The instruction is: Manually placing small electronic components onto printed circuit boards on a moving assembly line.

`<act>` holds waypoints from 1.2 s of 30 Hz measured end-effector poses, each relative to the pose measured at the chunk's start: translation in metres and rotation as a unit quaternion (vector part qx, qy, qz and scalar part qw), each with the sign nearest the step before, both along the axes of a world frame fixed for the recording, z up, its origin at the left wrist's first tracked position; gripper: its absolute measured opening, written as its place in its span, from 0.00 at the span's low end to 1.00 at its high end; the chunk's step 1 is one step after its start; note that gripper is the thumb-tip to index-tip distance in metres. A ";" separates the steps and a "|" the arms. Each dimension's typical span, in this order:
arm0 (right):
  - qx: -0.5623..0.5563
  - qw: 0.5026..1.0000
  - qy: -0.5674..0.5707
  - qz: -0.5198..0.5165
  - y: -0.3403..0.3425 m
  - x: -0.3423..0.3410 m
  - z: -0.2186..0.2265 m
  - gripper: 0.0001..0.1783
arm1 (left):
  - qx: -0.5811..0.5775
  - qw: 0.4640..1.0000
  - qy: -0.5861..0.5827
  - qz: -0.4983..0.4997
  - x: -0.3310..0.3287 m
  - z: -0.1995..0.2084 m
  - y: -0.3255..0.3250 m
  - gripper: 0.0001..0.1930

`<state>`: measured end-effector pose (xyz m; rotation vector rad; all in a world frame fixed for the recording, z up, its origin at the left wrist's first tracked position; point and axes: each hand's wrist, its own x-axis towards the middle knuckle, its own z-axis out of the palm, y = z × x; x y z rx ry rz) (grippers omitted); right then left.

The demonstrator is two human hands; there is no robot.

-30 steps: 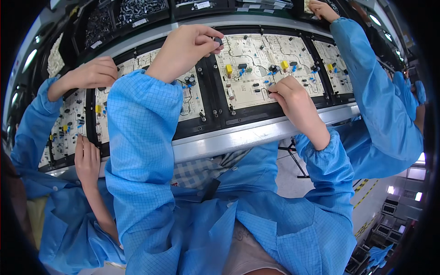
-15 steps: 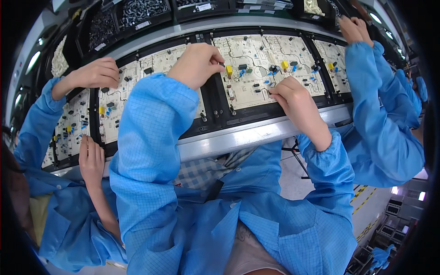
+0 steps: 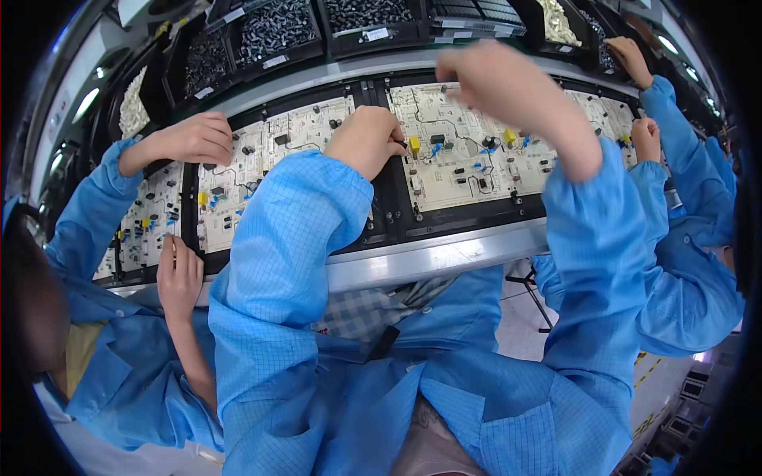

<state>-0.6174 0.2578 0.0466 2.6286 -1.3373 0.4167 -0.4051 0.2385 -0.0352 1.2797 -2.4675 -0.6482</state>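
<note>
A cream-coloured circuit board (image 3: 435, 174) lies in a black frame in front of me, carrying a yellow block-shaped component (image 3: 413, 145), blue parts and small black parts. At the board's left edge is my left hand (image 3: 363, 143), fingers closed in a pinch beside the yellow component; the tiny dark thing at its fingertips is too small to name. Smeared by motion, my right hand (image 3: 512, 86) is raised over the far part of the board, and its fingers cannot be read. A small black component (image 3: 482, 183) sits near the board's front edge.
Behind the line stand bins of dark cylindrical parts (image 3: 278, 32) and a bin of white parts (image 3: 558, 22). A metal rail (image 3: 429, 258) runs along the front. Co-workers' hands (image 3: 194, 141) are at the left boards; another co-worker's hand (image 3: 631, 59) is over the right bins.
My right hand has left the front part of the board and swung up and away, toward the bins. My left hand stays at the board's left edge. The view has shifted slightly.
</note>
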 end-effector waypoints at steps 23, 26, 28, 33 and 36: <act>-0.151 0.988 0.015 -0.027 -0.226 0.068 -0.065 0.14 | -0.105 0.980 -0.168 -0.007 -0.044 -0.025 -0.018 0.11; -0.168 0.983 0.046 -0.054 -0.243 0.014 -0.091 0.17 | -0.175 0.975 -0.138 0.017 0.043 -0.012 -0.019 0.07; -0.141 0.989 0.012 -0.040 -0.262 0.001 -0.106 0.13 | -0.319 0.935 -0.152 -0.038 0.125 -0.001 0.005 0.04; -0.174 0.978 -0.108 0.027 -0.248 0.026 -0.090 0.08 | -0.464 0.869 -0.105 -0.139 0.182 -0.001 0.024 0.07; -0.051 0.986 -0.161 0.004 -0.234 0.059 -0.066 0.08 | -0.447 0.877 -0.145 -0.098 0.191 0.003 0.031 0.07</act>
